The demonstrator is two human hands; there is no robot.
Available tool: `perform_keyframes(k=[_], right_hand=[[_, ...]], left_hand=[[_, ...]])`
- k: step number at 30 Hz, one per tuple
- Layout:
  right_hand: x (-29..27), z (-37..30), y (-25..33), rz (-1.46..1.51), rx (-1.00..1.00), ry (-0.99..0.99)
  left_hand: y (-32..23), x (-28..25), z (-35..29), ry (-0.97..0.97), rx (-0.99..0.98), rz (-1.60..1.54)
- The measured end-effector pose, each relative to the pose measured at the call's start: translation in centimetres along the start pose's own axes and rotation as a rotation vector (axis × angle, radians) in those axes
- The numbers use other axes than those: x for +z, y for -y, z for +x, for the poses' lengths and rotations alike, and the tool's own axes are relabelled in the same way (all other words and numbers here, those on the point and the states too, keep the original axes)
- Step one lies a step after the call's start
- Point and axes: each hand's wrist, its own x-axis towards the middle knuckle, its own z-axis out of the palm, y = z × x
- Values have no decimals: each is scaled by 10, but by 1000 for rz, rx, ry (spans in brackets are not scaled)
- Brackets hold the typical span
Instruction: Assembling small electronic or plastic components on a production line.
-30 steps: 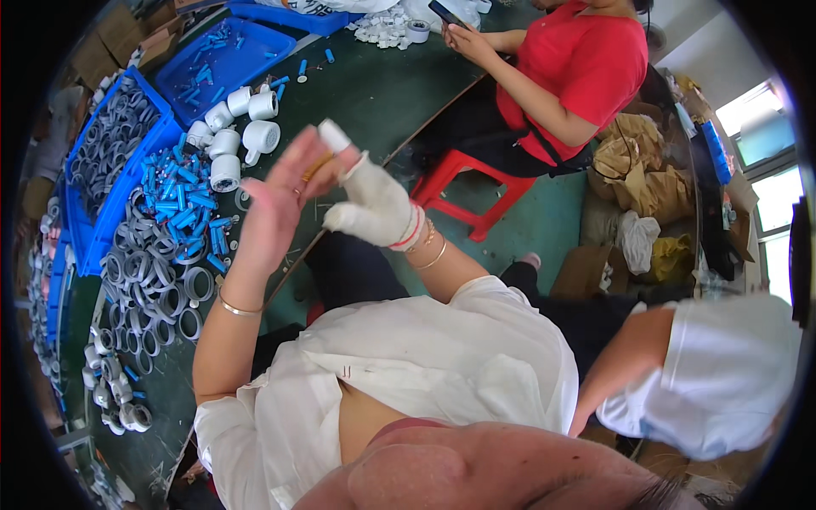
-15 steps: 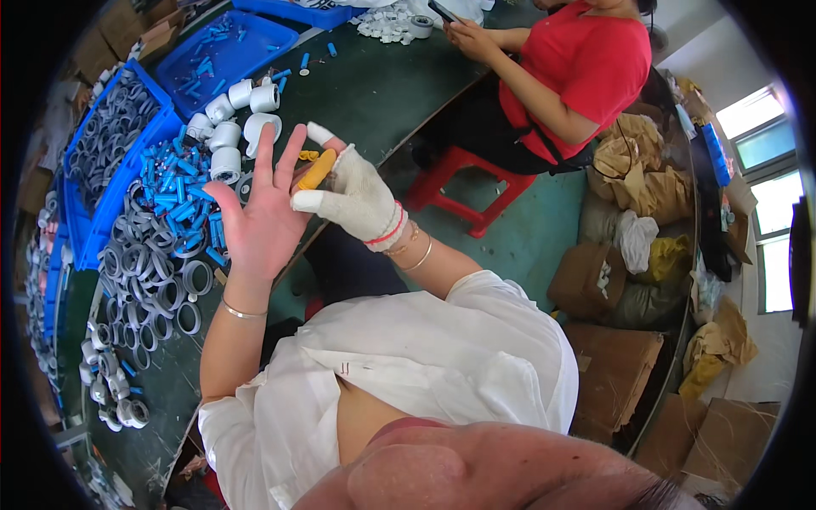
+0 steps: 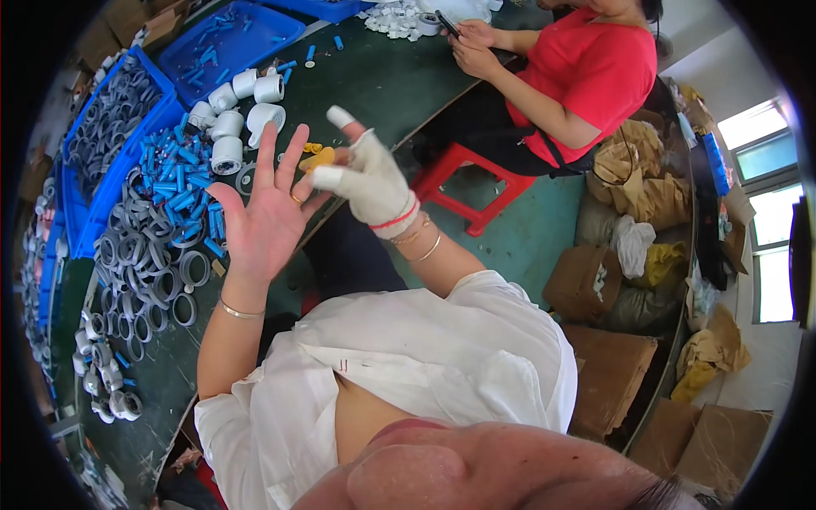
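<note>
My left hand (image 3: 262, 228) is bare and open, palm up, its fingers spread above the bench edge, with a ring on one finger. My right hand (image 3: 378, 185) wears a cream knitted glove with bare or white-covered fingertips. Its thumb and a finger close on a yellow finger cot (image 3: 318, 160) beside my left ring finger. Whether the cot is partly on a finger is hidden. Left of my hands lie a heap of blue cylindrical cells (image 3: 181, 174), a pile of grey rings (image 3: 136, 251) and several white round housings (image 3: 227, 125).
A blue tray (image 3: 276, 36) with some cells and a blue bin (image 3: 78, 217) of grey rings stand on the green bench (image 3: 374, 76). Small yellow pieces (image 3: 314, 147) lie beyond my fingers. At right, a person in a red shirt (image 3: 586, 72) holds a phone near a red stool (image 3: 476, 212). Cartons (image 3: 582, 276) stand behind.
My right hand has shifted slightly right and its raised finger has stretched away. The yellow cot looks shorter and more crumpled. My left hand stays spread almost in place.
</note>
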Motion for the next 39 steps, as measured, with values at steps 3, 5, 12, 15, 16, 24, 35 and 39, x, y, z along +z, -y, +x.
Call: perform_keyframes(k=[3,5,12,15,16,24,35,39], right_hand=[[-10,6,0,-12,-16,-16],[-6,5,-2,-67,20,65],[-18,11,-5,-41,-16,6],[-20,17,-7,-106,-20,-3],[-26,23,-8,-214,-50,-24],[-93,114,-50,-1526,-175,106],[12,87,-3,492,147,319],[26,98,-21,462,95,366]], left_hand=[[-1,-3,-1,6,0,1],[1,-5,-1,-14,15,36],[4,-14,-5,-11,-2,26],[1,-17,-7,-41,-13,-23],[1,-19,-7,-116,-19,78],[-2,-49,-15,-455,21,221],[-5,-60,16,-585,241,712],[-12,-66,29,-591,377,1090]])
